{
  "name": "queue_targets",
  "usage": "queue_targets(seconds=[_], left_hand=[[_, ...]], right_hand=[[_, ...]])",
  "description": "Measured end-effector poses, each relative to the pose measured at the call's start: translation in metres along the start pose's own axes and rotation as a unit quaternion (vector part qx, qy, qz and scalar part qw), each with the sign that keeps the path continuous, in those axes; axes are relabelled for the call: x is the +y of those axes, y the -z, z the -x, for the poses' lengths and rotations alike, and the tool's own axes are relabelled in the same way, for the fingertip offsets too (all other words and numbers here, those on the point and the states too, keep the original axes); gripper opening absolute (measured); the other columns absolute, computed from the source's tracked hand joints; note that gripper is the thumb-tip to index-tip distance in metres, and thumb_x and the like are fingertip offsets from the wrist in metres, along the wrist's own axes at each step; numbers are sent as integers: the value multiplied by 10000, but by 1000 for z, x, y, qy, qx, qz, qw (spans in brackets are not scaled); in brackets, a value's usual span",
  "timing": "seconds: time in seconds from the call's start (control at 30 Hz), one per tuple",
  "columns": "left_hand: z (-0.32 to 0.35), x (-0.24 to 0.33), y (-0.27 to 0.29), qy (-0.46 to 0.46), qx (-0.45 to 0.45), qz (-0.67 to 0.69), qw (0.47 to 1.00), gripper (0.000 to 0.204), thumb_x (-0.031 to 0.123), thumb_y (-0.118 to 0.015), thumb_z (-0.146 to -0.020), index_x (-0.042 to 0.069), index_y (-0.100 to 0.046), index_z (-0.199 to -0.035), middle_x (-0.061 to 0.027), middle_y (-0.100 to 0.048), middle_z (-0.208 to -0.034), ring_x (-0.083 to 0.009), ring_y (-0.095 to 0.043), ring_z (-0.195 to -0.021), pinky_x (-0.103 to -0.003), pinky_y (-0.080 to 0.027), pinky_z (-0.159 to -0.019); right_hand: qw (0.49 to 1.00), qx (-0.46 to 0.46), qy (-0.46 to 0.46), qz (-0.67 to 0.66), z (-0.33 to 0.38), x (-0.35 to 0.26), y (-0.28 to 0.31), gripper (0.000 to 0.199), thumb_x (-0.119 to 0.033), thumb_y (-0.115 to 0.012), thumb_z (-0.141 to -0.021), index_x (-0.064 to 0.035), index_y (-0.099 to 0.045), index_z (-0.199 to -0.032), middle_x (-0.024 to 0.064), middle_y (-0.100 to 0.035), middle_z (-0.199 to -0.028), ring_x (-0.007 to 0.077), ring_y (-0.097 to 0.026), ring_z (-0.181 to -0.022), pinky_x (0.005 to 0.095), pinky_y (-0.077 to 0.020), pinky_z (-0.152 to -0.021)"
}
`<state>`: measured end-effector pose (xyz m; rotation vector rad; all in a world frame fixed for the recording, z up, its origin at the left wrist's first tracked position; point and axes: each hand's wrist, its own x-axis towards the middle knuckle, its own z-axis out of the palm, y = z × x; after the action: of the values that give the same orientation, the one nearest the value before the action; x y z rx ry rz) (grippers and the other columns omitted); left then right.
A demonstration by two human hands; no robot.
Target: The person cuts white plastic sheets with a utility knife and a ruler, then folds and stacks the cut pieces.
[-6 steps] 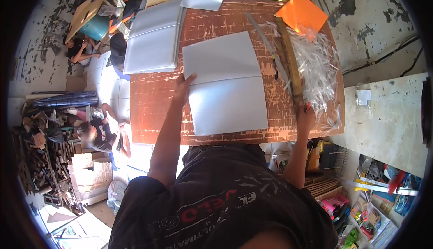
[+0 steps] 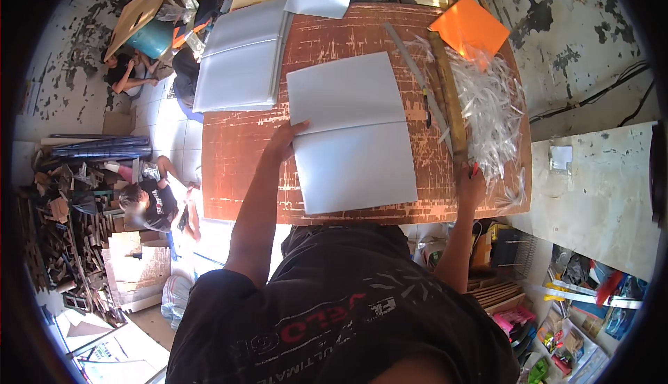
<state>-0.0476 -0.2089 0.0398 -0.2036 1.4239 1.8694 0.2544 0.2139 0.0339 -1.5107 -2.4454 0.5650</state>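
Note:
A large white folded sheet [image 2: 351, 133] lies open on the reddish wooden table [image 2: 236, 161]. My left hand [image 2: 282, 142] grips its left edge at the fold, thumb on top. At the table's right front edge, my right hand [image 2: 470, 182] rests beside a long wooden stick [image 2: 447, 98]; something small and red shows at its fingers, and I cannot tell if it holds it. A metal ruler [image 2: 410, 64] lies just left of the stick, and a dark pen-like tool [image 2: 427, 109] lies between them.
A pile of clear plastic strips [image 2: 490, 109] covers the table's right side, with an orange sheet [image 2: 469, 27] behind it. A stack of white sheets [image 2: 240, 60] sits at the back left. People sit on the floor at left [image 2: 149, 199], among clutter.

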Motion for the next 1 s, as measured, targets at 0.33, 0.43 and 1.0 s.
queue_targets(seconds=[0.33,0.43,1.0], left_hand=[[12,-17,-14,-67,25,-17,997,575,105,-659,-969,4,-399,-1471,-168,-585,-1345,-277,-607,-1216,-415,-536,-1028],[16,-15,-23,-98,32,-14,995,529,111,-672,-964,8,-454,-1435,-148,-619,-1288,-249,-628,-1165,-397,-549,-994],[88,31,-33,-192,44,-135,971,407,177,-658,-955,-10,-598,-1312,-77,-687,-1101,-154,-631,-1019,-308,-498,-912]], right_hand=[[991,39,88,-94,0,8,-9,339,-281,-679,-921,44,-641,-1009,261,-622,-907,467,-606,-850,519,-472,-749],[991,59,94,-77,0,11,-12,345,-288,-686,-921,43,-638,-1007,261,-613,-932,471,-599,-855,526,-467,-745],[987,44,133,-82,-4,-21,-14,421,-336,-691,-932,39,-590,-1094,254,-614,-1026,456,-616,-935,529,-486,-799]])
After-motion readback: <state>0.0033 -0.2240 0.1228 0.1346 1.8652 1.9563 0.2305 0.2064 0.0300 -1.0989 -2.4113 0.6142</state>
